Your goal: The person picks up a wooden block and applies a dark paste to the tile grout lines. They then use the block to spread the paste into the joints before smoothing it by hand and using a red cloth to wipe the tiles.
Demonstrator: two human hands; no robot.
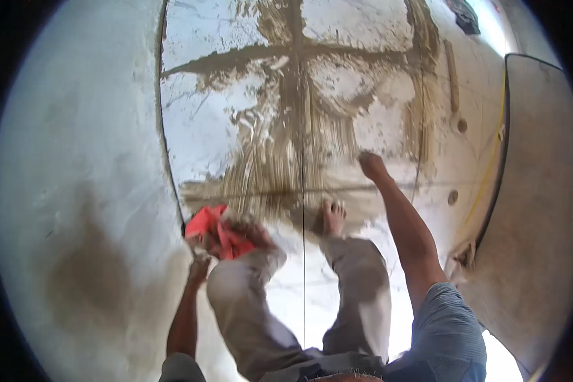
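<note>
My left hand [200, 266] is low beside the left wall, its fingers closed at the lower edge of a crumpled red cloth or bag [205, 221]. The red material is blurred and lies close to my left foot [258, 234]. My right hand [372, 167] reaches forward over the floor, right of the middle, and looks closed; whatever it holds is too small or smeared to make out. Below it are pale floor tiles [379, 127], with brown-grey grout paste [293, 95] spread along their joints in streaks.
My bare right foot [333, 218] stands on the smeared tiles. A plain wall [76, 159] rises at the left. Along the right run a yellow line [494, 149], round holes [452, 197] and a large grey panel [535, 191]. A dark bundle [465, 16] lies at the far right.
</note>
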